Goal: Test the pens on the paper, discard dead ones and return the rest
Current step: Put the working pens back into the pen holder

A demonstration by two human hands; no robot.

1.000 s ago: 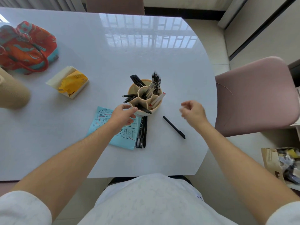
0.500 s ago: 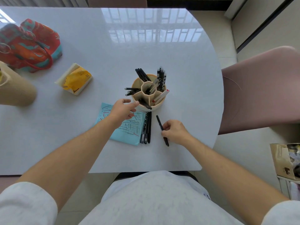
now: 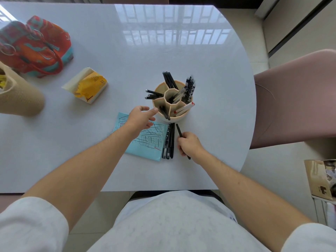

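A light, stiff black pen (image 3: 179,131) is gripped mid-barrel by the right hand (image 3: 189,145), best held there, while the left hand (image 3: 141,118) is kept loosely spread.

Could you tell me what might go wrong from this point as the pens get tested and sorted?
1. The right hand grips a black pen close beside the row of pens lying along the blue paper; setting it down there could mix tested and untested pens.
2. The left hand reaches, fingers open, toward the pen holder, where pens lean outward; a bump might tip it or spill some.
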